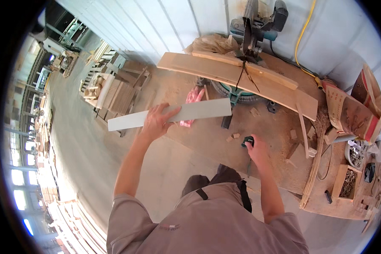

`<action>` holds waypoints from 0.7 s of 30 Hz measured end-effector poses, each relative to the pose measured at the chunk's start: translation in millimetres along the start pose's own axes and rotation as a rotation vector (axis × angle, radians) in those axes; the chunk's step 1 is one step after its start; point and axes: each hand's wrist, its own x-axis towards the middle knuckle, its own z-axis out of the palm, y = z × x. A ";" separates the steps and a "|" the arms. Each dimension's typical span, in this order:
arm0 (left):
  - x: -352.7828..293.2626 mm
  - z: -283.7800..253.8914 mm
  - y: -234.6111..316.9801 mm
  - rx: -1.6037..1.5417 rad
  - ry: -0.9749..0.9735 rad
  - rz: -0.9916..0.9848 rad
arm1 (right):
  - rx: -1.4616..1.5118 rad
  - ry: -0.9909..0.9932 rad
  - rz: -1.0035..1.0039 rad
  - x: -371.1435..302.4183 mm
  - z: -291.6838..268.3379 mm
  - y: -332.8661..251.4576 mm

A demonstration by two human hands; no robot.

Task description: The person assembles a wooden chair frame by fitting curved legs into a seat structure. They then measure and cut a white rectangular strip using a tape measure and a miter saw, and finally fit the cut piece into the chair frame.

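Observation:
My left hand grips a long, flat, pale board, thumb and fingers on its upper face. The board is held crosswise over the near edge of the workbench, tilted slightly up to the right. In my right hand is a small dark green and black tape measure, with the fingers closed round it above the bench. A thin dark strip shows below that hand. Behind the pale board, a red and white work glove lies partly hidden on the bench.
A mitre saw stands at the back, with a long wooden plank across its base. At right are paper sacks, a wooden box of screws and offcuts. A yellow cable runs down the wall. Stacked wood stands left.

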 end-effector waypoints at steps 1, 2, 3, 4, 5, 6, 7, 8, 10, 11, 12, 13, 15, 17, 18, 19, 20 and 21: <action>7.4 -2.0 -13.2 0.015 -0.019 0.000 | -0.037 0.059 -0.070 14.8 4.1 -6.9; 9.9 -2.5 -25.2 0.019 -0.041 -0.002 | -0.085 0.111 -0.135 30.7 -6.7 -26.5; 11.6 -2.9 -37.4 0.026 -0.058 -0.005 | -0.134 0.165 -0.205 51.1 -16.8 -46.7; 14.5 -1.3 -49.2 0.011 -0.053 -0.014 | -0.138 0.181 -0.251 74.0 -24.7 -68.2; 17.1 1.1 -62.3 -0.001 -0.048 -0.018 | -0.141 0.200 -0.295 101.4 -27.3 -88.9; 22.2 1.9 -77.0 -0.011 -0.041 -0.019 | -0.183 0.221 -0.338 132.3 -26.6 -106.4; 31.6 6.2 -89.8 -0.042 -0.020 -0.008 | -0.237 0.242 -0.367 161.8 -24.9 -117.7; 37.3 5.1 -100.7 -0.069 -0.009 -0.005 | -0.258 0.250 -0.375 191.7 -18.8 -127.9; 51.7 10.0 -124.8 -0.131 0.006 -0.016 | -0.376 0.273 -0.346 245.3 -4.6 -139.9; 59.1 14.8 -137.0 -0.163 0.003 -0.031 | -0.469 0.280 -0.305 260.0 5.2 -140.6; 66.3 18.6 -151.5 -0.195 0.002 -0.046 | -0.484 0.223 -0.227 264.9 7.4 -153.2; 72.9 22.1 -167.1 -0.213 0.005 -0.023 | -0.495 0.167 -0.145 268.4 3.8 -170.7; 80.0 24.9 -193.8 -0.236 0.029 -0.003 | -0.539 0.135 -0.081 265.9 9.6 -185.1; 98.9 27.9 -213.7 -0.264 0.031 0.058 | -0.611 0.180 -0.118 248.4 31.3 -194.7; 113.5 27.8 -218.2 -0.276 0.030 0.092 | -0.550 0.169 -0.103 242.8 36.3 -196.2; 129.5 31.3 -220.3 -0.289 0.030 0.126 | -0.489 0.157 -0.087 234.8 37.3 -193.2; 145.4 34.0 -220.6 -0.292 0.037 0.177 | -0.420 0.149 -0.077 224.0 37.0 -191.7; 161.7 36.7 -219.3 -0.287 0.051 0.221 | -0.379 0.144 -0.030 209.6 30.0 -192.4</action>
